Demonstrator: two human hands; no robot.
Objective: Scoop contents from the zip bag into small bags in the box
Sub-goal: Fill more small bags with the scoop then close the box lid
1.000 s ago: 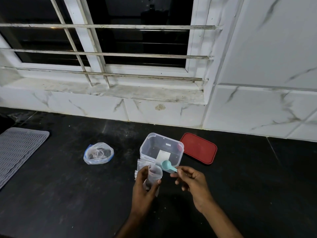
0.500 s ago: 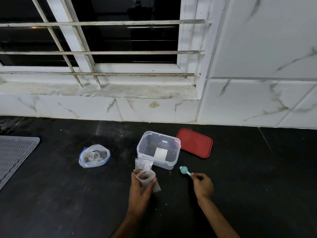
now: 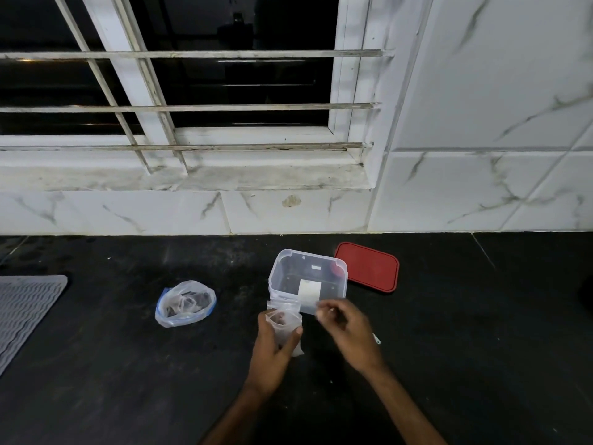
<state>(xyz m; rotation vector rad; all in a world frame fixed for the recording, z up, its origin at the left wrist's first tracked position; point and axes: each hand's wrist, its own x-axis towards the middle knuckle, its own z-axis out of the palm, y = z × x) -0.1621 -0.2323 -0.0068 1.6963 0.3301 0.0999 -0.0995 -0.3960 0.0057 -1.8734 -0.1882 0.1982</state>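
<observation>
At the near edge of the black desk (image 3: 128, 380) two bare forearms reach in from below. The left hand (image 3: 274, 348) has its grip closed round a small bag (image 3: 284, 326) of clear plastic, thumb on the right side and fingers wrapped behind, holding it upright with its mouth open. The right hand (image 3: 345, 330) hovers just right of that mouth with its fingers curled inward, fingertips close together, but whether this grip pinches anything cannot be told. A pale sliver (image 3: 376, 338) lies on the desk just beside the right wrist, too small to identify. Directly behind both hands stands the box (image 3: 340, 284), clear and open-topped, with a white slip (image 3: 309, 290) showing through its front wall and more flat clear plastic leaning at its near left corner. To the left, well apart from the hands, sits the zip bag (image 3: 184, 303) with a blue strip along its edge, slumped open and holding something dark. A red lid (image 3: 367, 268) lies flat just right of the box. A ribbed grey mat (image 3: 25, 309) lies at the far left edge. Beyond it all runs a white marbled tiled wall (image 3: 481, 187) and a stained window sill (image 3: 192, 179) under horizontal bars.
</observation>
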